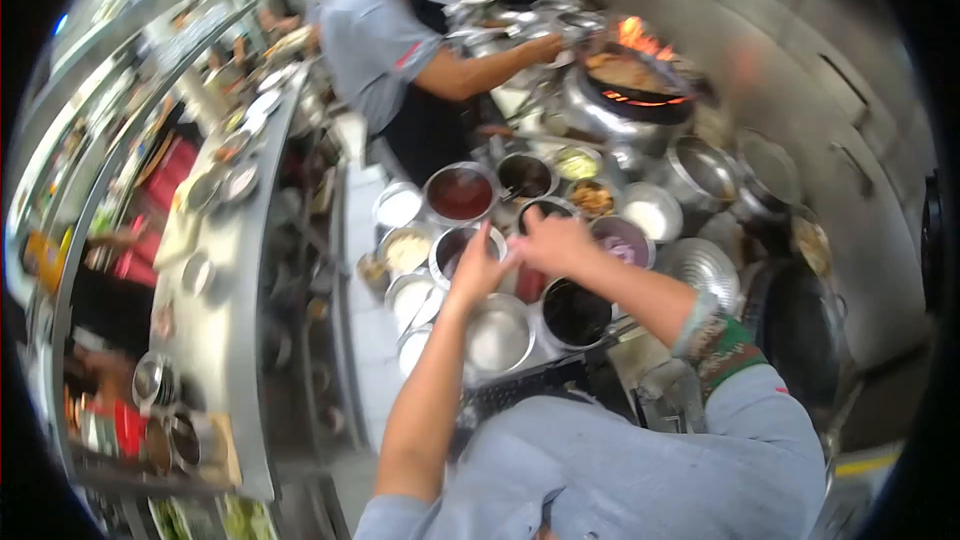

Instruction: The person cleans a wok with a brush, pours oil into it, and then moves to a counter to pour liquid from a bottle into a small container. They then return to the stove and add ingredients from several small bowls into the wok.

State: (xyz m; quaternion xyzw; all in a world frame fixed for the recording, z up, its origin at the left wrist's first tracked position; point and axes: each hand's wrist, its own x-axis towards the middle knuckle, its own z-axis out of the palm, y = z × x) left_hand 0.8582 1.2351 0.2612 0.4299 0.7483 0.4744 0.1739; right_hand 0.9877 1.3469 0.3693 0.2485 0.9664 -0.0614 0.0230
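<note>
Both my hands are over a cluster of metal bowls. My left hand [478, 268] is above a steel bowl [447, 258] with dark contents, its fingers pointing up and close to the other hand. My right hand [552, 240] reaches over a dark-filled bowl [545, 208], fingers bent down and blurred. The hands nearly touch; whether either holds something small cannot be made out. Around them stand a bowl of red sauce [461, 192], a bowl of purple pieces [622, 242], a bowl of dark liquid [576, 312] and a bowl of pale liquid [499, 333].
A co-worker [375, 50] stands ahead, an arm stretched toward a flaming wok [632, 75]. Metal pots [702, 172] and a large dark wok [795, 325] are at the right. A long counter [235, 290] with bowls runs along the left.
</note>
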